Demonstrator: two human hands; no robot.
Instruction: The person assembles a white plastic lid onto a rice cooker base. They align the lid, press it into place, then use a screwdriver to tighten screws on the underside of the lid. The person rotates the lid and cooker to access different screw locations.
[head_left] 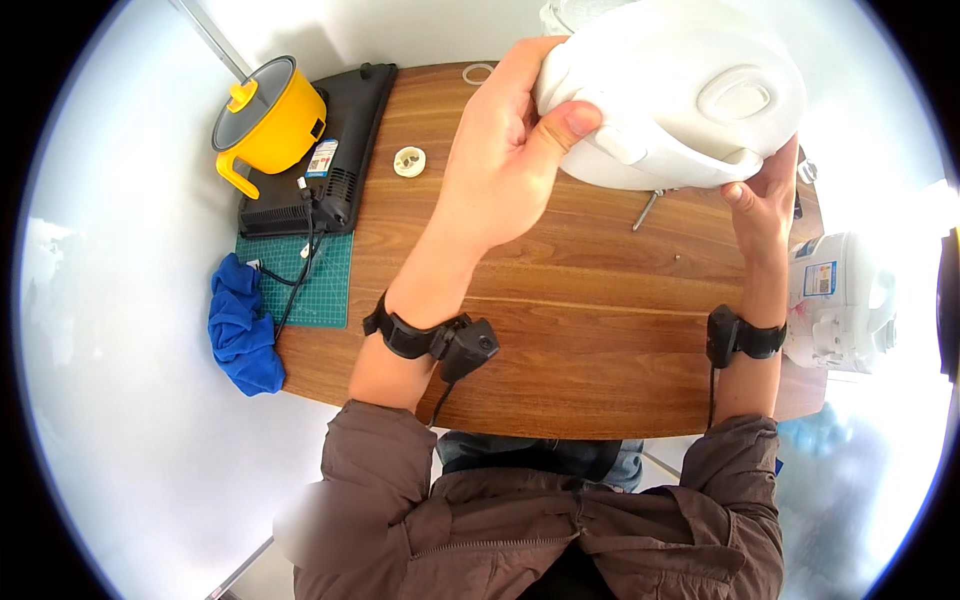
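Raised above the far side of the table is a white rice cooker (690, 80), with a rounded lid, an oval button and a curved carrying handle. My left hand (515, 145) grips its left side, the thumb pressed on the shell beside the handle joint. On the right, my right hand (765, 205) holds the lower edge, its thumb near the handle's end; most of its fingers are hidden behind the cooker. Beneath the cooker, a screwdriver-like metal rod (648, 210) lies on the wooden table (560, 300), partly covered from view.
A yellow pot (275, 125) with a grey lid sits on a black appliance (350, 150) at the far left. Near it are a green cutting mat (330, 290), a blue cloth (240, 325) and a small round cream part (409, 161). A white labelled container (835, 300) stands at the right edge.
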